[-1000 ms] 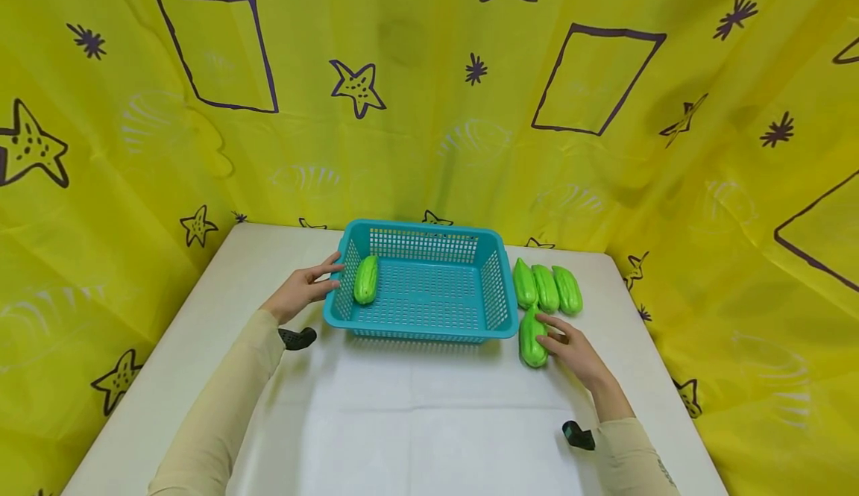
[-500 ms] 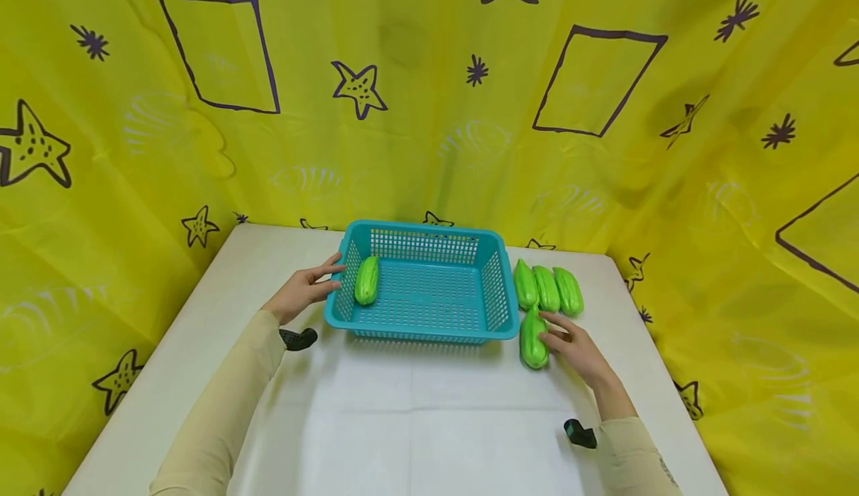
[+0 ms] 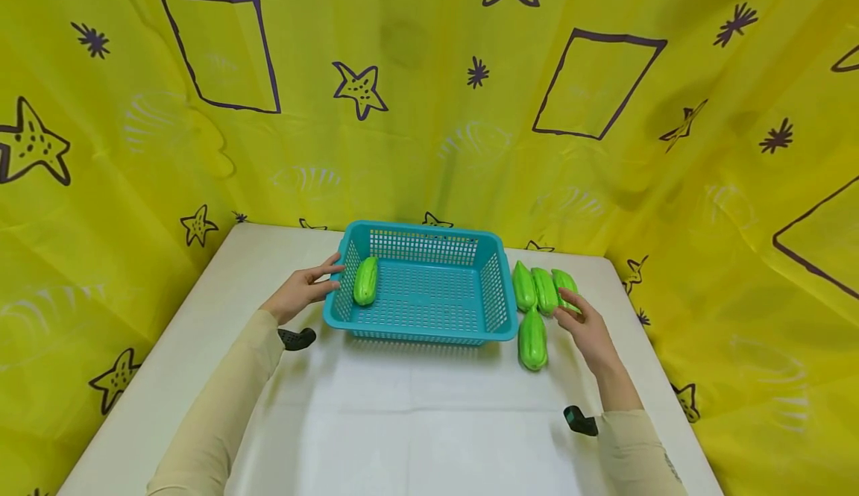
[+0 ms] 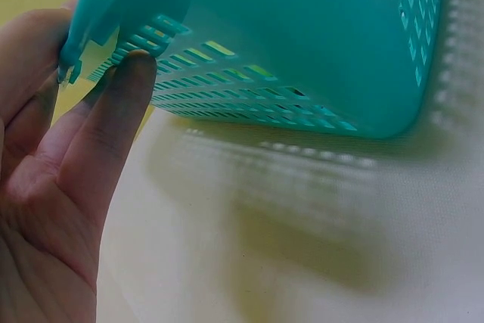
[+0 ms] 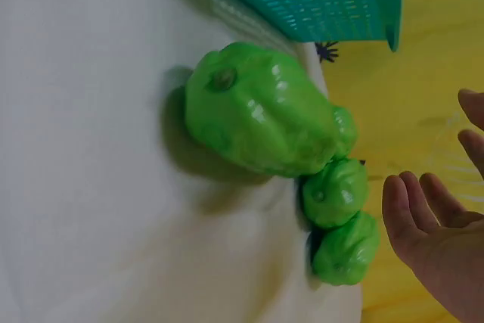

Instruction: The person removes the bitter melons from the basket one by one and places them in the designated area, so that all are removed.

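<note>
In the head view, my left hand point(image 3: 298, 292) is at the left end of a teal plastic basket point(image 3: 419, 334). The left wrist view shows fingers over the basket's rim point(image 4: 98, 5) and a fingertip against the outer wall below it. One glossy green, ridged, elongated vegetable point(image 3: 365, 281) lies inside, by the left wall. My right hand point(image 3: 590, 332) hovers empty, fingers loosely bent, near the rightmost vegetable point(image 3: 564, 280) of a row of three, partly covering it. Nearer to me lies another such vegetable point(image 3: 533, 341), its pointed tip towards the row.
A white-covered table point(image 3: 409, 436) carries everything. Yellow patterned curtain point(image 3: 416, 145) hangs behind and at both sides. The row's left vegetable point(image 3: 525, 287) lies close to the basket's right end. Dark devices point(image 3: 580, 421) stick out from both wrists.
My right hand has left the nearest vegetable and moved away from me and to the right, towards the row's right end. My left hand and the basket have stayed in place.
</note>
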The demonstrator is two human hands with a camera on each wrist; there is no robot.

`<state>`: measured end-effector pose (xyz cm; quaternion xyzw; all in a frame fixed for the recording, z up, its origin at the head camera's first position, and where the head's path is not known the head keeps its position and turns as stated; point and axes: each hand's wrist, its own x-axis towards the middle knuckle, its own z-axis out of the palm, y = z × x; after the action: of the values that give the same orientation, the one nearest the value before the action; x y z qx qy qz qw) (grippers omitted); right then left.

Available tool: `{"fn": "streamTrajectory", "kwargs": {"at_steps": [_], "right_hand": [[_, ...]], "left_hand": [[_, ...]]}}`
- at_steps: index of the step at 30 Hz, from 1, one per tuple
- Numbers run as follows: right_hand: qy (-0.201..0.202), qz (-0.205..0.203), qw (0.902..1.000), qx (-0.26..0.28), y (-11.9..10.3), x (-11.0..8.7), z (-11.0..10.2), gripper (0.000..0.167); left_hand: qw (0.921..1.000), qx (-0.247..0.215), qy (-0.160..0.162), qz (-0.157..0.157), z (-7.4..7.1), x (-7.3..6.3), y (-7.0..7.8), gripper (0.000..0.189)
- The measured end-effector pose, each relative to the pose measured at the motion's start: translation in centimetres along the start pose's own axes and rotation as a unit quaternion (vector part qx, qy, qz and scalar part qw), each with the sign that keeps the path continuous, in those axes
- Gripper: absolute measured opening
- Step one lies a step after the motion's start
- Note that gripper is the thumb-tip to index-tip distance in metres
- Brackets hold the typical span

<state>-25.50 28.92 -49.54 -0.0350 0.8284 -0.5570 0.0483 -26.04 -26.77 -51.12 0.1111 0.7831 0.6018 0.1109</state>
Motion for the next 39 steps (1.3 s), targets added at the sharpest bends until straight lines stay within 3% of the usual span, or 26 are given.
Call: {"fn": "streamTrajectory", "kwargs": {"at_steps": [6,12,19,33,39], "right_hand": [[0.066,0.011,0.9942,0.085,-2.7,0.7,0.7,0.061],[0.094,0.021,0.9799,0.175,-5.6,1.7,2.3,0.057],[0.076,-0.002,0.9695,0.233,-7.6,3.9,5.0,0.059],[0.026,0.029,0.9695,0.242,-10.6,10.0,10.7,0.057],[0.026,0.056,0.951,0.303,-11.4,12.1,14.2,0.055]], "left_hand": [[0.9999,-0.01,0.001,-0.003,0.2,-0.2,-0.1,0.061],[0.9998,-0.019,-0.001,0.002,0.2,-0.4,-0.2,0.06],[1.0,-0.009,0.001,-0.001,0.0,-0.3,-0.6,0.057],[0.9999,-0.014,-0.004,0.008,0.0,-0.2,0.0,0.056],[0.9999,-0.009,-0.003,0.012,0.1,0.0,0.0,0.055]]}}
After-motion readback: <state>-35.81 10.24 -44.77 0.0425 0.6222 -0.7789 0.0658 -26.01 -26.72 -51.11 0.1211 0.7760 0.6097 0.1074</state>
